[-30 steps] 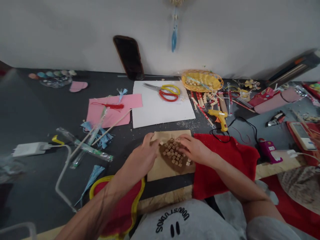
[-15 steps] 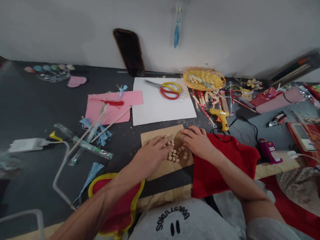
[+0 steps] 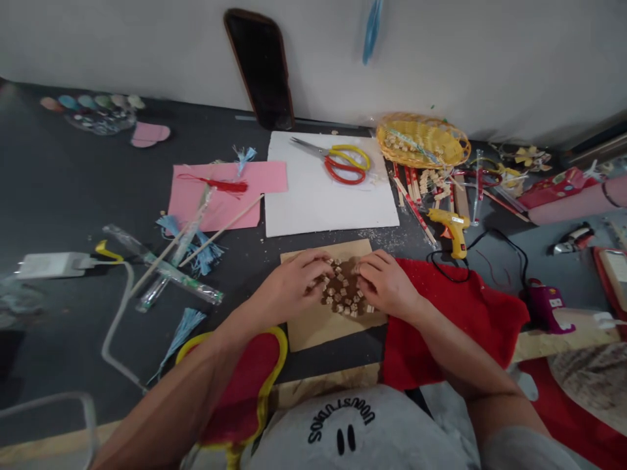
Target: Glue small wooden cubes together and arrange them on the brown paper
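Several small pale wooden pieces lie in a loose pile on a brown cardboard sheet. My left hand rests at the pile's left side, its fingers curled in among the pieces; what its fingertips hold, if anything, is hidden. At the right side of the pile is my right hand, fingers bent inward and pressed together near the pieces, their tips partly hidden. A red cloth lies under my right forearm.
Beyond the cardboard, scissors lie on a white board. A yellow basket, a yellow glue gun and striped sticks are at the right. Pink paper, blue tassels and wrapped sticks lie left. A phone leans on the wall.
My left hand has drawn back a little to the left off the pile, showing more of the pieces. My right hand's fingers have curled in more. The view has tilted downward.
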A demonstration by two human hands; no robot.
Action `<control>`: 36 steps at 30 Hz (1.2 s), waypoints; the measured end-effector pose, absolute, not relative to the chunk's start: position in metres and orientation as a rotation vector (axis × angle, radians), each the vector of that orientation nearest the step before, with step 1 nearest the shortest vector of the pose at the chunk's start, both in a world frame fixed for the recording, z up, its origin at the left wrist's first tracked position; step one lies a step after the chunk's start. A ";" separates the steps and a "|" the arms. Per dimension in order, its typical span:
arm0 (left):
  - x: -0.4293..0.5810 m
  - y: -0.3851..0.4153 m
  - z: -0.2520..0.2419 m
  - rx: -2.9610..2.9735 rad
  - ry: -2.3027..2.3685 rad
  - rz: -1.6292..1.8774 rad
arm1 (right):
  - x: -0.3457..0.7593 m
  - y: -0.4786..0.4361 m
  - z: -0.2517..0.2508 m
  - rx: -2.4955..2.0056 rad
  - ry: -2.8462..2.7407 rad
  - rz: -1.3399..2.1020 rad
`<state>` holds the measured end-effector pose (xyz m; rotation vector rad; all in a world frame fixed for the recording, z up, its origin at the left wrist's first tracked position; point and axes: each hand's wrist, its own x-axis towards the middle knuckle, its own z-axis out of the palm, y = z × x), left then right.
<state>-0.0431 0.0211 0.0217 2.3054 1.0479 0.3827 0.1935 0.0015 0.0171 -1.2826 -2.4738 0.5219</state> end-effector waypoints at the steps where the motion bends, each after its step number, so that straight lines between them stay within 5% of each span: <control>1: -0.041 0.022 0.019 2.298 1.092 0.403 | 0.193 0.003 0.017 -1.282 -2.449 0.527; 36: -0.031 0.020 0.002 2.375 1.202 0.607 | 0.187 0.024 0.017 -1.369 -2.378 0.522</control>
